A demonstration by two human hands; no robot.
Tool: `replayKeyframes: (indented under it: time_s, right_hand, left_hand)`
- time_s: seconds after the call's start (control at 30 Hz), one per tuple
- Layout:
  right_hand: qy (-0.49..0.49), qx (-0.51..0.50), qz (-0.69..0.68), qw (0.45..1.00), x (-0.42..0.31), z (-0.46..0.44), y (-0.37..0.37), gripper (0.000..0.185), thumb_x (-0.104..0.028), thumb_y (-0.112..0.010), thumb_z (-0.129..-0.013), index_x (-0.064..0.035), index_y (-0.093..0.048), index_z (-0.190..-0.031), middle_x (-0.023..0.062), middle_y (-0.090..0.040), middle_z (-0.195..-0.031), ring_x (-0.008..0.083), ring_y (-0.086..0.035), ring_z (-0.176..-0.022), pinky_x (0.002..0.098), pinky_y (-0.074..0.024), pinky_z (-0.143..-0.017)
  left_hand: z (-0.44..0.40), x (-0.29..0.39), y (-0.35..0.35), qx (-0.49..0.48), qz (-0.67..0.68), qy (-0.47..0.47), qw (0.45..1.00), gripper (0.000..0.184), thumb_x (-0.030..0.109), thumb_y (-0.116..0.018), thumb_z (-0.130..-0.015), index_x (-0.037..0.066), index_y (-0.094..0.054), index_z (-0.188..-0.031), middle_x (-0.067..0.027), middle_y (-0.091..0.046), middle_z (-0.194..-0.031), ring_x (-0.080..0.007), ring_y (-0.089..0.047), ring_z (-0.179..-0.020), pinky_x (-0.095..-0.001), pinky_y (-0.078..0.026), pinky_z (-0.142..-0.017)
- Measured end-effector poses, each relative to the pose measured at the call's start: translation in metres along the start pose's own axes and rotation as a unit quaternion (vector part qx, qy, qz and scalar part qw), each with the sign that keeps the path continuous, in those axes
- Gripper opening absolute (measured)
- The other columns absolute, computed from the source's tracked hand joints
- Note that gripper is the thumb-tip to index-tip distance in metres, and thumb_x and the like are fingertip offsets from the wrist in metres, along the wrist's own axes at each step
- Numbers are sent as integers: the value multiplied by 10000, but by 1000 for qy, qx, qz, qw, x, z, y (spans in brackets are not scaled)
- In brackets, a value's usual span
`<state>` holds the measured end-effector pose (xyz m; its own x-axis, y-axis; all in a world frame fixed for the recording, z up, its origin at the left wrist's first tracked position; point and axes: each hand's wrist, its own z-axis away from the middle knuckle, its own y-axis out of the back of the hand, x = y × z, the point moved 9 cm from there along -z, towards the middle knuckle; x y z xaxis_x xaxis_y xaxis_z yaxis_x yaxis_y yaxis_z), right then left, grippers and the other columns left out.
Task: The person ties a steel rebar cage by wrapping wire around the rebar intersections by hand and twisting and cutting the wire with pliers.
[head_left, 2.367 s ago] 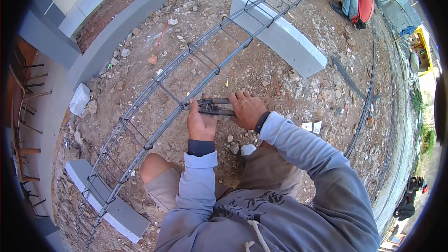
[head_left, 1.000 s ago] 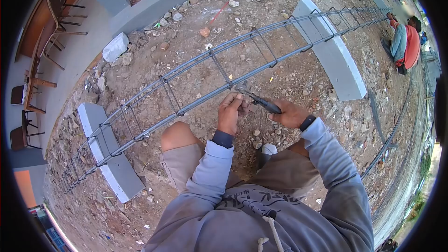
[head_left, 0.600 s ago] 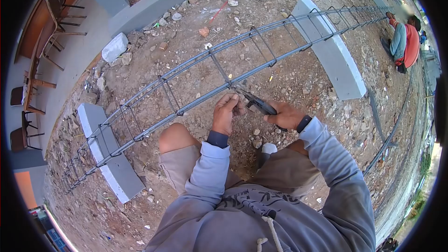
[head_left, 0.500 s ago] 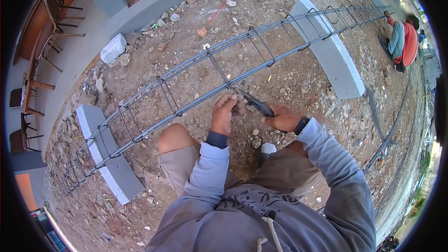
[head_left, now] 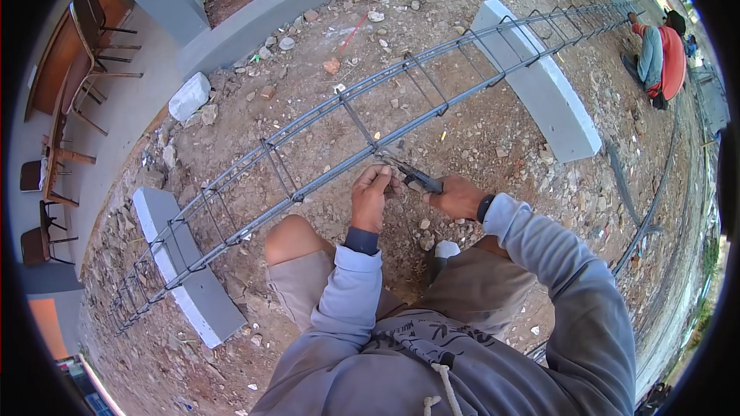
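Observation:
A pair of dark-handled pliers (head_left: 422, 179) is in the grip of my right hand (head_left: 460, 199), its jaws pointing up and left at a steel rebar cage (head_left: 336, 173). The jaws are close to the cage's near bar, beside a stirrup; whether they touch it is unclear. My left hand (head_left: 370, 194) is closed in a pinch just below that bar, alongside the pliers' jaws. What its fingers hold is too small to make out. The cage runs diagonally across the ground in front of my knees.
Two grey concrete blocks, one on the right (head_left: 551, 108) and one on the left (head_left: 202, 300), lie crosswise under the cage. A person in a red top (head_left: 672, 62) crouches at its far end. Stones, a white rock (head_left: 190, 97) and chairs (head_left: 91, 19) are at left.
My right hand and the pliers have shifted slightly left and down, nearer my left hand. The view has moved a little. The left hand stays pinched.

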<state>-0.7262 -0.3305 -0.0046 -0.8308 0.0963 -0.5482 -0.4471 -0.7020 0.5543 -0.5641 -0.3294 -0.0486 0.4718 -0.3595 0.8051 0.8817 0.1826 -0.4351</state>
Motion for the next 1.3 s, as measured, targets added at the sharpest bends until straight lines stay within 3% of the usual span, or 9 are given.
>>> replayKeyframes:
  time_s: [0.23,0.33,0.57,0.73,0.87,1.07,1.13,1.2,1.3]
  right_hand:
    - [23,26,16,999,48,-2,47,382,-382,-576,-830,-28,-638,-960,223,-646,-890,385,-621,-892,453,-468,-793]
    - [26,173,1,985,94,13,88,381,-385,-581,-830,-43,-622,-993,219,-646,-880,381,-626,-879,451,-474,-788]
    - [-169,459,-28,872,255,43,185,432,-440,-613,-847,-28,-598,-977,253,-646,-873,413,-633,-860,477,-468,-770]
    - [-256,572,39,778,326,65,256,525,-510,-646,-817,-57,-578,-1072,243,-620,-996,423,-599,-966,499,-472,-810]
    - [-271,547,145,779,359,69,314,605,-497,-701,-768,-65,-559,-1167,224,-566,-1131,404,-542,-1084,474,-467,-898]
    - [-235,513,177,807,396,33,334,643,-545,-634,-798,-85,-531,-1235,200,-539,-1186,390,-483,-1166,517,-379,-965]
    - [-239,561,225,760,376,32,327,611,-490,-626,-827,-60,-517,-1248,206,-526,-1223,392,-473,-1181,508,-374,-968]
    - [-128,645,220,721,307,33,304,573,-430,-613,-857,-42,-502,-1263,221,-507,-1268,394,-464,-1195,483,-363,-986]
    - [143,430,-105,885,170,1,225,470,-322,-592,-905,-12,-521,-1251,224,-612,-1105,358,-598,-1037,415,-467,-896]
  left_hand:
    - [5,6,-7,22,-130,-85,988,184,226,-585,-934,52,-626,-889,7,-587,-753,-79,-533,-667,-237,-430,-619]
    - [2,11,-13,32,-219,-144,964,201,208,-580,-942,24,-626,-875,9,-569,-755,-64,-492,-679,-241,-404,-615]
    - [8,30,-70,1,-261,-135,956,214,217,-566,-953,16,-604,-891,-9,-547,-713,-75,-496,-638,-235,-422,-591]
    - [0,35,-91,10,-269,-158,950,213,222,-545,-959,22,-589,-899,-11,-553,-696,-86,-518,-637,-244,-443,-608]
    - [-7,43,-87,50,-272,-157,948,213,235,-535,-958,37,-581,-894,-13,-553,-712,-99,-522,-651,-252,-428,-617]
    - [-9,80,-105,97,-221,-180,954,211,248,-555,-950,42,-586,-917,-13,-556,-735,-104,-527,-661,-256,-433,-629]
    - [-11,86,-109,112,-219,-193,950,218,252,-563,-949,38,-596,-923,-15,-568,-733,-100,-534,-647,-257,-446,-626]
    - [-16,83,-110,124,-197,-183,955,218,251,-566,-948,35,-600,-940,-17,-573,-738,-103,-541,-652,-260,-454,-636]
    - [-24,74,-122,119,-175,-142,967,214,244,-569,-947,33,-607,-954,-17,-576,-735,-108,-552,-658,-264,-464,-648]
